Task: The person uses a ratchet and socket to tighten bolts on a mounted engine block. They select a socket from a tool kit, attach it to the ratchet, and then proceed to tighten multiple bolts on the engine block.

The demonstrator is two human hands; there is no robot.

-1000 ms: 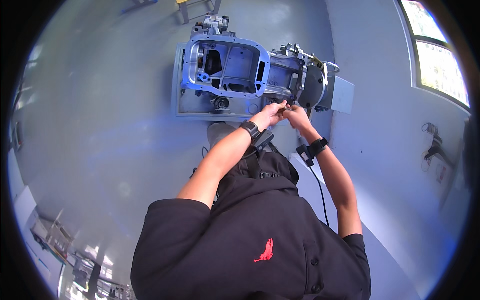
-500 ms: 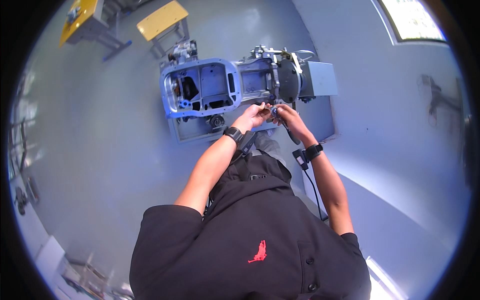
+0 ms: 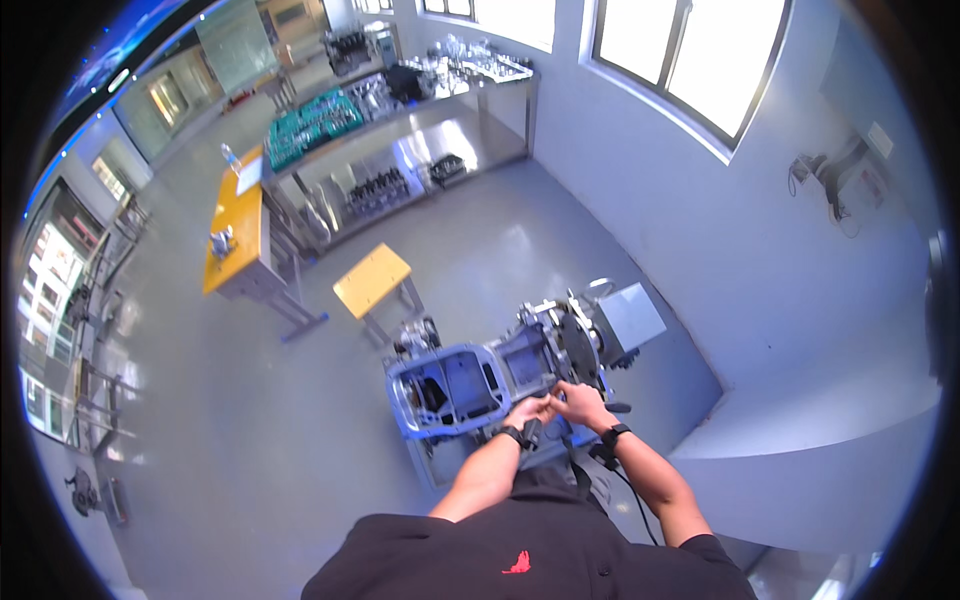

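My left hand [image 3: 530,411] and my right hand [image 3: 582,404] meet at the near edge of a metal engine block [image 3: 447,388]. The right one is closed around a ratchet wrench, whose dark handle [image 3: 619,407] sticks out on its right side. Pinched fingers on my left hand press close to the right fingertips; what lies between them is too small to make out. The block rests on its stand with a wide rectangular opening facing up. Right of it is a round dark plate [image 3: 577,345] joined to a grey box [image 3: 632,318].
A yellow-topped stool [image 3: 372,279] stands beyond the engine, with a yellow table [image 3: 236,240] to its left. Farther back, a metal workbench [image 3: 440,106] carries a green tool case [image 3: 314,127] and several metal parts. A wall with windows [image 3: 690,60] rises on the right.
The view has tilted up, bringing the workbench and windows in and setting the engine lower. My hands stay together by the engine; the ratchet wrench's handle now points more to the right.
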